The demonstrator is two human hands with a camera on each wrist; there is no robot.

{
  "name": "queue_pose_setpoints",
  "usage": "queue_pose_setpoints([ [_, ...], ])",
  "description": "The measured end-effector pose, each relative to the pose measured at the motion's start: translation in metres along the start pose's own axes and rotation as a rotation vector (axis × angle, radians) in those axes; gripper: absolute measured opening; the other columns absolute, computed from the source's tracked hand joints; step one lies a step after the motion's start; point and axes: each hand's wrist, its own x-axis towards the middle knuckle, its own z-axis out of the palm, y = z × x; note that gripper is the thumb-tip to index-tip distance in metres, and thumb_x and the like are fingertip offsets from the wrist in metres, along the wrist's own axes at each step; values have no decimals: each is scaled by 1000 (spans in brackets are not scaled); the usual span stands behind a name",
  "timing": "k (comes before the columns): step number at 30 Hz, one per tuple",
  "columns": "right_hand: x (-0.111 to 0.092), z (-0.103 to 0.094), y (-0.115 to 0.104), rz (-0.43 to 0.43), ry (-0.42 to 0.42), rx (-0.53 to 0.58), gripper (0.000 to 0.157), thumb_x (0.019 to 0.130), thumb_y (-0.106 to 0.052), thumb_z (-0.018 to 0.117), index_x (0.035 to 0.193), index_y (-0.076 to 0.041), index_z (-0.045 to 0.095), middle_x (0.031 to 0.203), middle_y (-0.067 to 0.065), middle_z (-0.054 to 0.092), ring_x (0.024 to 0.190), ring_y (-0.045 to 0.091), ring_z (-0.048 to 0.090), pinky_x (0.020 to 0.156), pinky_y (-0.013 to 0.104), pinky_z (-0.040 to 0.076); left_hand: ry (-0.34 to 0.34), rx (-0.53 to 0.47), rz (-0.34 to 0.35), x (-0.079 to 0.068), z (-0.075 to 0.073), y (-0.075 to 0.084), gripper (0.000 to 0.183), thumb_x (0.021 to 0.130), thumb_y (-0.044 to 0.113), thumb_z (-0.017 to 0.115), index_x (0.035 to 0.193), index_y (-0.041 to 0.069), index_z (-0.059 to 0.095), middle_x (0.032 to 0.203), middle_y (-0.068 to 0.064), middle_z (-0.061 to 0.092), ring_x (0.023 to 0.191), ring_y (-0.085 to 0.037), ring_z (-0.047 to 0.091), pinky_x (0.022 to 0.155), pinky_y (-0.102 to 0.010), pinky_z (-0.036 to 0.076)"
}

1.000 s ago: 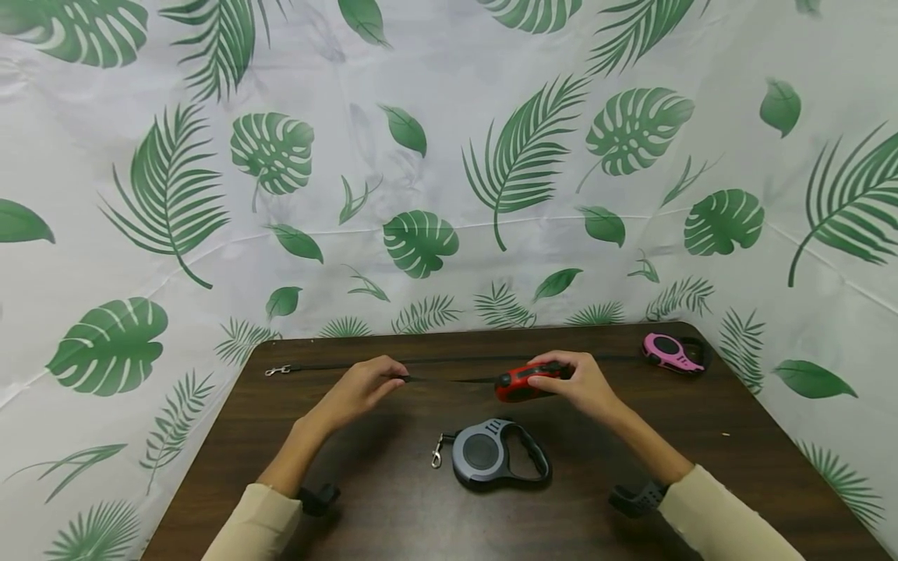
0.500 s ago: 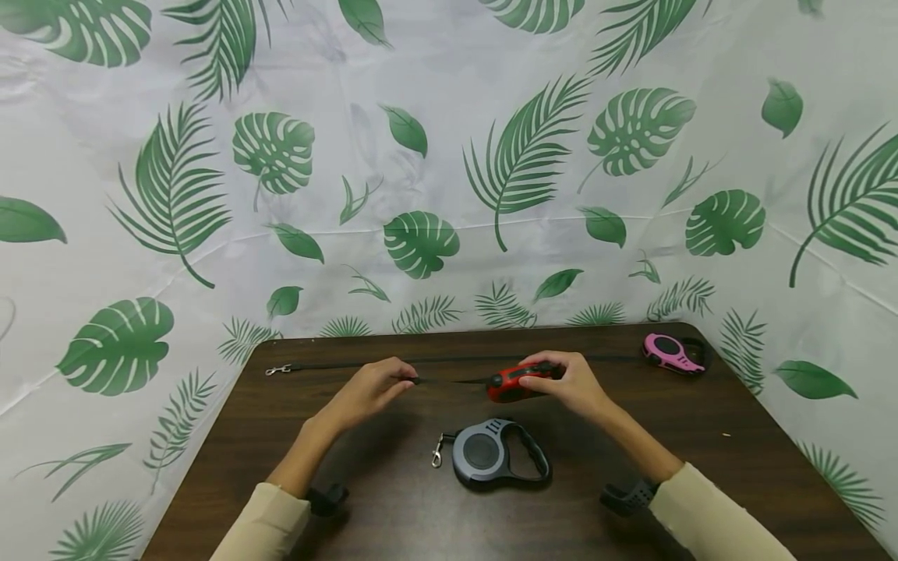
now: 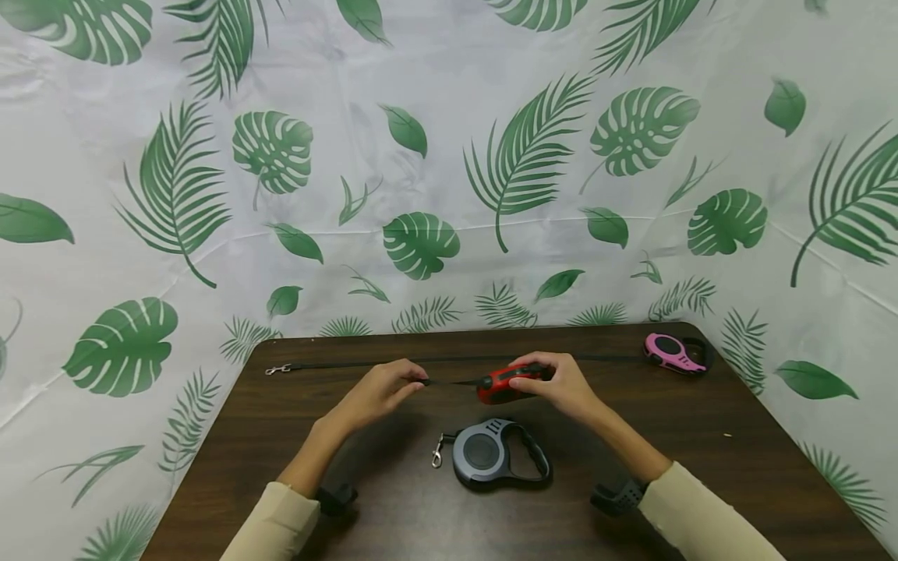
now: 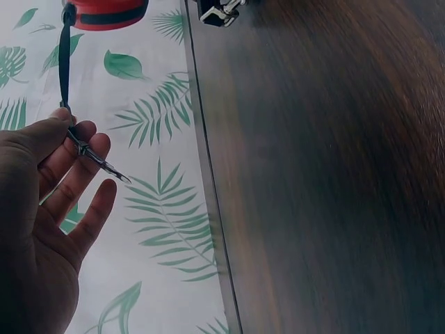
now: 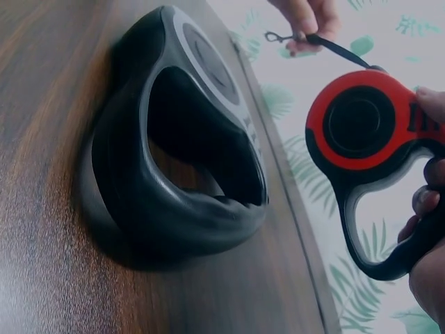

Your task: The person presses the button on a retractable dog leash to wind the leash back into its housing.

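A red and black retractable dog leash point(image 3: 500, 386) is held above the table by its handle in my right hand point(image 3: 561, 387). In the right wrist view, the fingers curl through the handle loop of the red leash point(image 5: 321, 108). My left hand point(image 3: 379, 393) pinches the end of its black strap point(image 4: 64, 66) between thumb and fingers, just above the metal snap hook point(image 4: 101, 164). A short stretch of strap runs taut between the hands. Below them, a grey and black retractable leash point(image 3: 482, 452) lies flat on the table, its hook pointing left.
A pink retractable leash point(image 3: 669, 353) lies at the back right of the brown table point(image 3: 393, 514). Its black strap point(image 3: 337, 365) is stretched along the far edge, ending in a metal hook point(image 3: 277, 369) at the left. A leaf-print sheet point(image 3: 421, 171) hangs behind the table.
Both hands have drawn closer together, the left moving right and the right moving left with the red leash. The exposed strap between them is shorter. The grey and pink leashes stay in place.
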Motion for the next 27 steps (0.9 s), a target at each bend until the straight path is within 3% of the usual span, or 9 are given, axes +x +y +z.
queue_pose_setpoints([
  [4, 4, 5, -1, 1, -2, 2, 23, 92, -18, 85, 114, -14, 80, 100, 11, 76, 68, 18, 64, 57, 38, 58, -4, -16, 7, 3, 1, 0, 19, 92, -11, 74, 110, -4, 70, 104, -14, 74, 95, -26, 75, 82, -39, 63],
  [10, 7, 11, -4, 9, -7, 9, 24, 91, -19, 86, 114, -16, 80, 101, 9, 76, 68, 17, 62, 57, 32, 55, -13, -26, -26, 6, 2, 0, 17, 94, -7, 75, 110, -2, 71, 105, -11, 75, 96, -24, 75, 85, -36, 63],
  [27, 17, 24, 1, 3, -13, 16, 24, 91, -19, 85, 114, -15, 80, 108, 9, 76, 75, 20, 67, 62, 31, 58, -45, -84, -49, 19, 13, 5, 18, 96, -7, 72, 113, -2, 70, 108, -13, 76, 98, -24, 76, 87, -33, 62],
])
